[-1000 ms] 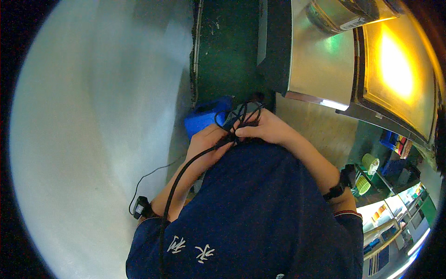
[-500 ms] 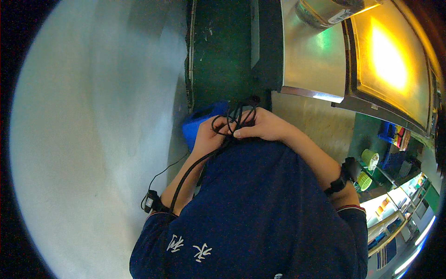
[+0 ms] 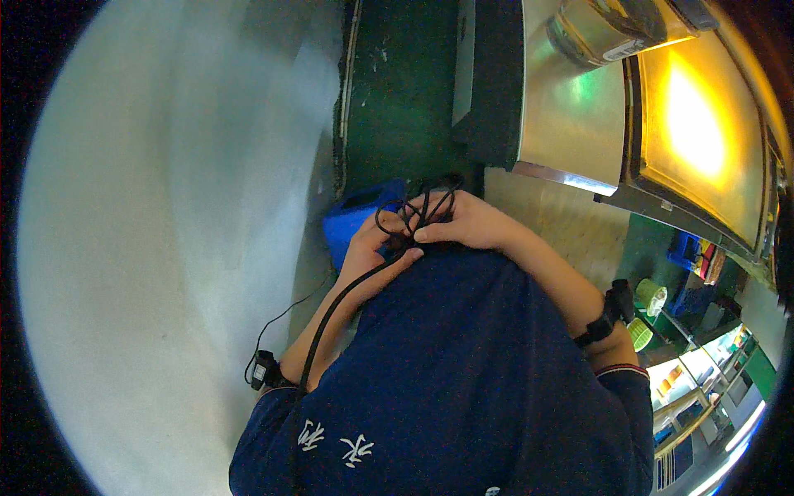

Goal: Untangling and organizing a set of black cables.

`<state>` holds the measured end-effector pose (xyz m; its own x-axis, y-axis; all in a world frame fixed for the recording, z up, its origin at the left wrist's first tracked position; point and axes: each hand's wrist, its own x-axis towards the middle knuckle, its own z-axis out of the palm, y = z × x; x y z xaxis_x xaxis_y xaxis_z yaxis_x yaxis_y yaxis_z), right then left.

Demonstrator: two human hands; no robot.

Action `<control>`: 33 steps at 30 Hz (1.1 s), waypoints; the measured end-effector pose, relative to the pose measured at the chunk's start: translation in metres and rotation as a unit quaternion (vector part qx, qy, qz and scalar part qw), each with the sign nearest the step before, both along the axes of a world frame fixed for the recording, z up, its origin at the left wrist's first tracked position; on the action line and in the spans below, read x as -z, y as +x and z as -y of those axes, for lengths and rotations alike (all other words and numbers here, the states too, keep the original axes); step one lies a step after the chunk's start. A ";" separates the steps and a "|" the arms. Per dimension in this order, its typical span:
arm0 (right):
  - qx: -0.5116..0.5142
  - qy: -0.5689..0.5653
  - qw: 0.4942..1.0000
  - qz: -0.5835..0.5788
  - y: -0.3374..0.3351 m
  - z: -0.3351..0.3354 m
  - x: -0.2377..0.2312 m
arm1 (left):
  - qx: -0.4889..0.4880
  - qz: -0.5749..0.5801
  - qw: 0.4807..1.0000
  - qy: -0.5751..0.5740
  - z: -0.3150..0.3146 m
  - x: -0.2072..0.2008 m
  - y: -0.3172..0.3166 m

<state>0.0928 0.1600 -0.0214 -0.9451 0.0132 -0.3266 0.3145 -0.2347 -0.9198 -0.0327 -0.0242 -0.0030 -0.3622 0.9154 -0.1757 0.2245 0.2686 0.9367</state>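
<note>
Pale wall [image 3: 165, 248] fills the left half of the head view, curving with the lens, and beside it runs a dark green strip of floor or bench [image 3: 397, 99]; the bending of the picture makes it hard to say which. To the right stands a steel cabinet [image 3: 571, 124] with a glowing yellow panel [image 3: 695, 124] next to it, and farther down at the right edge are shelves holding small green and blue containers [image 3: 662, 298]. Close under the camera is the person's dark blue shirt [image 3: 463, 372], with both forearms reaching up over it. A blue box [image 3: 351, 227] sits just beyond the hands, against the green strip. The black cable [image 3: 418, 215] is gathered in several loose loops right between the hands, above the shirt and touching the box's near side, while one long strand trails down along the left forearm toward a small black wrist device [image 3: 263, 369]. The left hand [image 3: 372, 252] is curled around that trailing strand just below the loops, and the right hand [image 3: 463, 223] is closed over the bundle, fingertips pinching the loops together. The cable looks light, limp and springy, so loops would likely slip apart unless held where they cross; that crossing seems the best place to grip.
</note>
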 end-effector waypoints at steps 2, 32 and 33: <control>-0.013 -0.029 0.999 0.015 0.001 -0.001 0.001 | 0.007 -0.024 1.000 0.003 -0.002 0.002 -0.001; -0.021 0.009 1.000 0.014 0.015 0.003 0.001 | -0.073 0.042 0.977 -0.194 0.006 -0.020 0.016; -0.015 -0.014 1.000 -0.010 0.014 0.004 0.000 | -0.086 0.075 0.976 -0.183 0.008 -0.017 0.017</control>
<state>0.1070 0.1560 -0.0214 -0.9511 -0.0236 -0.3079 0.3037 -0.2524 -0.9187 -0.0157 -0.0324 0.0140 -0.4500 0.7090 -0.5429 0.0133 0.6132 0.7898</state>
